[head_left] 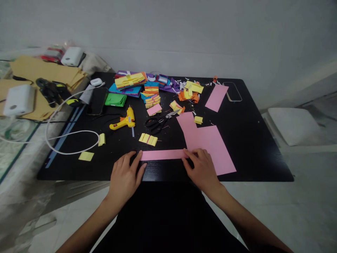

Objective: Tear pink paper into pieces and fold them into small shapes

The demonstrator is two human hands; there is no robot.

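A long pink paper strip lies level across the front of the black table, between my two hands. My left hand holds its left end, index finger on the paper and thumb just below. At the other end my right hand pinches the strip between thumb and fingers. Beside and partly under the right hand are larger pink paper sheets. Just beyond the strip sits a small folded yellow and pink paper piece. Black-handled scissors lie farther back, blades pointing right.
A yellow glue gun rests left of the scissors. Folded coloured papers and scraps crowd the back edge. A dark phone, a looped white cable and yellow paper pieces are at left. Another phone lies back right.
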